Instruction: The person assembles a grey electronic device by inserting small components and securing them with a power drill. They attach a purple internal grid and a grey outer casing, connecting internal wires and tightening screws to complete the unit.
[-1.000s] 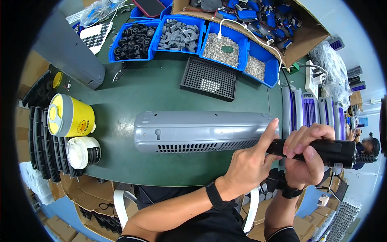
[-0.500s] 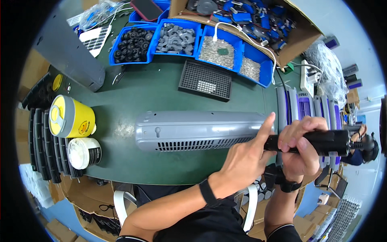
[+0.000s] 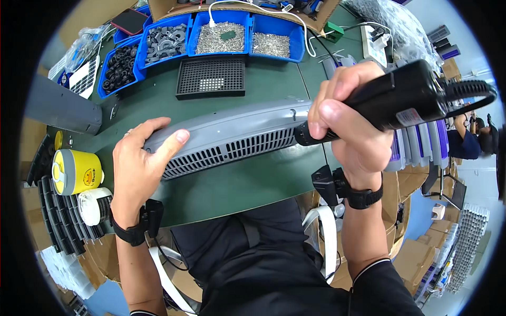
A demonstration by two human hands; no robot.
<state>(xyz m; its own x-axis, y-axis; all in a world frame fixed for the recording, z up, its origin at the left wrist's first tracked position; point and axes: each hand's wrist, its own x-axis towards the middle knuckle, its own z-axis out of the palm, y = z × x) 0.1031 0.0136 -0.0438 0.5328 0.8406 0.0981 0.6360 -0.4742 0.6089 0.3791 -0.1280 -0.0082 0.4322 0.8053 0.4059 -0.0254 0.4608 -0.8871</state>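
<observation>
A long grey plastic housing [image 3: 232,129] with slotted vents along its near side lies across the table in front of me, its right end tilted away. My left hand [image 3: 138,163] grips its left end, the thumb on top near the vents and the fingers over the far edge. In my right hand [image 3: 353,116] is a black electric screwdriver [image 3: 390,100], a thick cord leaving its rear end. Its front end points left at the right end of the housing; whether the bit touches there, I cannot tell.
Blue bins [image 3: 274,42] of small metal pieces, grey parts and black parts line the back. Before them lies a black perforated tray [image 3: 211,77]. A yellow-grey container [image 3: 79,171] and white tub [image 3: 96,206] stand at left, a grey column [image 3: 66,108] behind. Grey-purple housings [image 3: 421,145] stack at right.
My left hand has left the screwdriver's front end and taken hold of the housing's left end. The screwdriver has risen closer to me, and the housing now lies at a slant.
</observation>
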